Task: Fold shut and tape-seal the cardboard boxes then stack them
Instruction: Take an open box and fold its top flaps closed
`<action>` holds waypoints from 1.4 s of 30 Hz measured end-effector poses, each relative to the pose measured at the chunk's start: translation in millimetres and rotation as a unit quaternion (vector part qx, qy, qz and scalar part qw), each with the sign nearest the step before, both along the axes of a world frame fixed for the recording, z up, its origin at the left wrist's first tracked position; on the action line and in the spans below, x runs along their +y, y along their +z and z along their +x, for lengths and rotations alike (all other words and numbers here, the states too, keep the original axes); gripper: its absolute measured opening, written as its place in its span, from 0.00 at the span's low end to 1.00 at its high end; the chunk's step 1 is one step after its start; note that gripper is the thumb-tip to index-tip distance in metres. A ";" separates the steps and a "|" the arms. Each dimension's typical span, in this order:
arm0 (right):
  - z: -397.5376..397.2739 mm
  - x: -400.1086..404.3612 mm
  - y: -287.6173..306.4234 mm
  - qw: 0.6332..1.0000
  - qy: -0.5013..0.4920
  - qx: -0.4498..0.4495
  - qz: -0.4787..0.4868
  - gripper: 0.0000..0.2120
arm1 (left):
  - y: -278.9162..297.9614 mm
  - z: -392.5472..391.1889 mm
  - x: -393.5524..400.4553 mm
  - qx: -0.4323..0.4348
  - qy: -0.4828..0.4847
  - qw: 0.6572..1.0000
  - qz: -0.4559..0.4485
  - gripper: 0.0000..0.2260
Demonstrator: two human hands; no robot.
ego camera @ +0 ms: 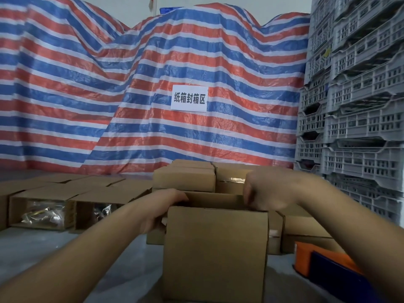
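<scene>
The left hand (162, 212) grips the top left edge of the cardboard box (215, 252) that stands open in front of the person, its fingers curled over the rim at about nine o'clock. The right hand (265, 193) is curled at the box's top right corner, at about two o'clock, and seems to pinch a flap there, though the grasp itself is hidden behind the hand. The box stands upright on the grey surface (43, 254) with its top flaps not yet folded down. Just behind it, at twelve o'clock, sealed boxes (184, 179) are stacked, glossy tape showing on one of them. At nine to ten o'clock a row of open boxes (41, 209) lies on its side, with shiny plastic-wrapped contents visible inside. At four o'clock, near the held box, sits an orange and dark blue tool (323, 263), too blurred to identify with certainty. Farther out, a red, white and blue striped tarp (87, 95) carries a white paper sign (189, 98), and grey plastic crates (354, 106) are stacked at two o'clock.
</scene>
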State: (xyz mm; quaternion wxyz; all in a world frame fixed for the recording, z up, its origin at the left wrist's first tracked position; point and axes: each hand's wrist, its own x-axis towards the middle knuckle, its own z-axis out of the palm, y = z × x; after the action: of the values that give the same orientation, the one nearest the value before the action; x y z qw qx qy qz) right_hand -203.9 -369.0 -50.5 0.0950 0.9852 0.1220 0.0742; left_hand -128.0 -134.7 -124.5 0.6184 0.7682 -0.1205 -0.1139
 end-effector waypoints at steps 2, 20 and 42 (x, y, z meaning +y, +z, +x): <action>8.1 13.3 4.3 0.996 -0.035 0.037 -0.067 0.06 | -3.1 1.7 -0.1 0.000 0.007 1.000 -0.007 0.10; 72.4 49.6 -19.4 0.935 -0.096 0.342 0.013 0.18 | -10.0 1.2 -0.5 -0.014 0.002 0.999 -0.052 0.11; 30.5 -5.0 -139.7 0.473 -0.055 -0.013 0.879 0.32 | -58.8 -3.3 -10.1 -0.024 -0.019 0.959 -0.283 0.16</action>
State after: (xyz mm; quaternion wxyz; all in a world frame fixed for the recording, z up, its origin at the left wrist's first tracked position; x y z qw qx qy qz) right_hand -173.3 -374.0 -190.2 -0.8158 0.5550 -0.0634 0.1495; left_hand -131.3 -144.8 -183.3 0.8051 0.5620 -0.1768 -0.0688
